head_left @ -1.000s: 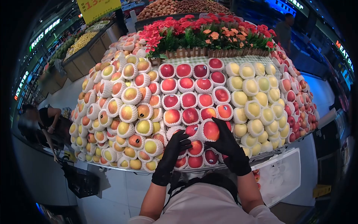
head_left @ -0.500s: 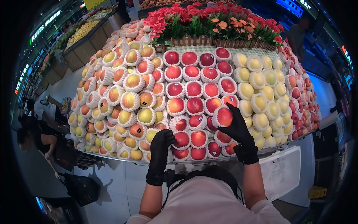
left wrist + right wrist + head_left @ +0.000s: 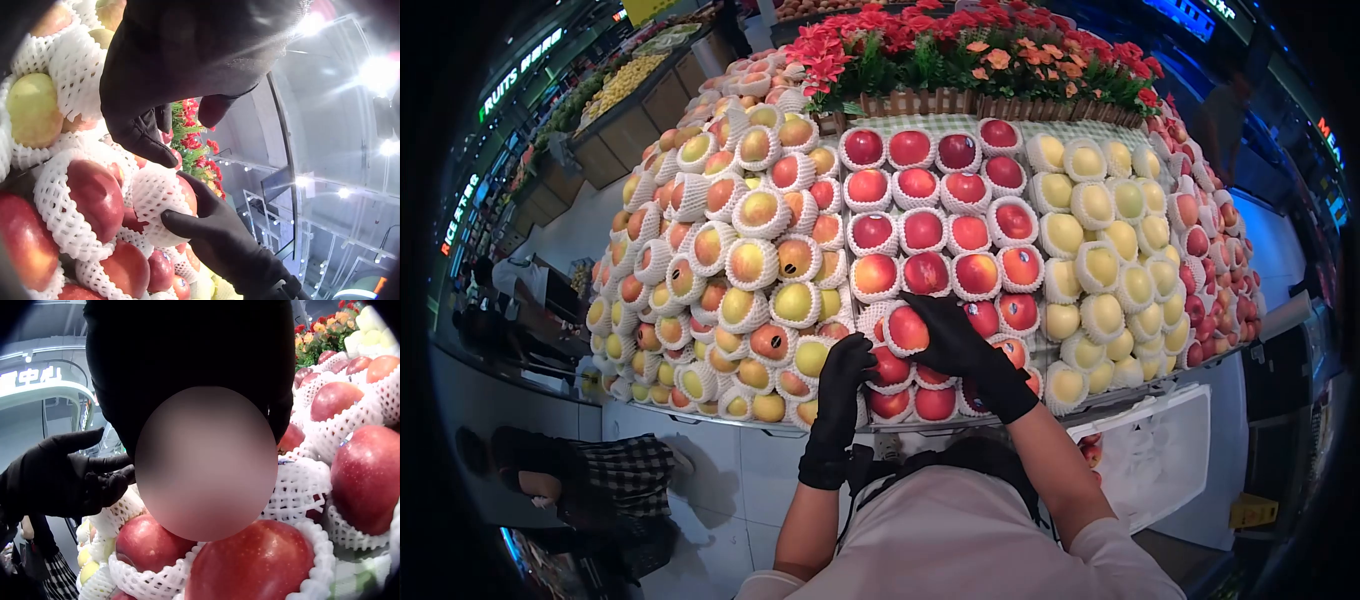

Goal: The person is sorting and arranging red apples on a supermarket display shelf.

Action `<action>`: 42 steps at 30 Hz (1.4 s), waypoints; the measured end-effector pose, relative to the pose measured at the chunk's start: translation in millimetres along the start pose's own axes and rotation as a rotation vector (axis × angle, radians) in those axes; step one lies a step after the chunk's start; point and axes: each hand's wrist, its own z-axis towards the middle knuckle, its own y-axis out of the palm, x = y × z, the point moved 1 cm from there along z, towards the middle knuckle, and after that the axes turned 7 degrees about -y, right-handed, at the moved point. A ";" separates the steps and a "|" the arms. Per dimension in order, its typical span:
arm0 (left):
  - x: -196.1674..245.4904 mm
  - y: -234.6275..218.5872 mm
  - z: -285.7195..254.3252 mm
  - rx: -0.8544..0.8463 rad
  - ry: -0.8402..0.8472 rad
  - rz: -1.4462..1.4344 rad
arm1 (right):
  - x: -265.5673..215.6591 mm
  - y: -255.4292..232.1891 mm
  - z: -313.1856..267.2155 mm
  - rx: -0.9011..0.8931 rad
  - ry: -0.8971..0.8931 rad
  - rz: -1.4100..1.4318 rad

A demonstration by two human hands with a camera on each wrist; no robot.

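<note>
In the head view my black-gloved right hand (image 3: 958,348) grips a red apple (image 3: 909,328) wrapped in white foam netting, above the front rows of the display. My left hand (image 3: 840,385), also gloved in black, hovers just left of that apple, fingers loosely bent around nothing. From the left wrist, the apple's netting (image 3: 159,195) shows between the right thumb and fingers, with the left fingertips close above it. A blurred oval covers the middle of the right wrist view and hides the grasp. Netted red apples (image 3: 250,565) lie below it.
Yellow-red fruit (image 3: 740,305) is heaped at left, pale yellow fruit (image 3: 1100,290) in rows at right. Red flowers (image 3: 890,50) in a low wooden fence line the back. A white foam box (image 3: 1160,460) stands at right below the stand. A person in a checkered skirt (image 3: 635,470) is at left.
My right hand has carried the netted apple leftward, toward the left hand. The left hand first drew back with its fingers bending, and has since moved slightly. The person at left has shifted.
</note>
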 end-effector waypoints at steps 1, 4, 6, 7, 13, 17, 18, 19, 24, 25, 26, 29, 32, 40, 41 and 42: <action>-4.0 -0.1 2.0 0.005 0.006 0.038 | 0.0 1.3 2.4 -0.037 0.020 -0.005; -12.8 -1.0 6.0 -0.016 0.025 0.143 | 6.9 8.3 0.5 -0.033 0.007 0.007; -10.9 6.6 4.4 -0.037 0.019 0.190 | 11.6 11.8 -5.6 0.002 -0.029 0.029; -11.7 8.4 5.5 -0.043 -0.001 0.200 | 12.2 11.3 -7.7 0.018 -0.050 0.042; -13.9 8.8 8.6 -0.048 0.027 0.216 | 5.4 -4.6 -19.6 0.060 0.016 0.085; -7.1 8.4 7.8 -0.026 0.038 0.153 | 5.3 -19.4 -37.5 0.096 0.160 0.330; -6.2 7.1 8.3 -0.031 0.037 0.138 | 6.5 -23.1 -41.7 0.117 0.215 0.374; -5.1 5.3 9.1 -0.037 0.036 0.122 | 8.1 -27.0 -45.5 0.138 0.269 0.417; -2.4 6.0 12.9 -0.010 0.012 -0.011 | 23.7 -42.7 -70.9 0.251 0.478 0.416; -0.9 7.1 12.6 -0.005 0.005 -0.020 | 29.0 -41.0 -78.1 0.352 0.451 0.430; -0.4 7.8 12.7 0.000 -0.001 -0.029 | 36.2 -39.6 -86.8 0.391 0.468 0.448; -0.9 6.1 14.5 -0.019 0.005 -0.027 | 36.3 -45.6 -98.9 0.502 0.525 0.407; 1.0 3.4 15.1 -0.052 0.019 -0.054 | 38.6 -53.2 -112.5 0.482 0.629 0.417; 9.1 -7.7 15.2 -0.105 0.017 -0.030 | 27.9 -56.1 -144.1 0.600 0.669 0.410; 10.2 -8.6 14.1 -0.115 0.023 -0.026 | 26.0 -56.1 -147.0 0.610 0.688 0.406; 11.6 -9.3 13.1 -0.128 0.025 -0.025 | 23.8 -55.9 -149.7 0.620 0.708 0.402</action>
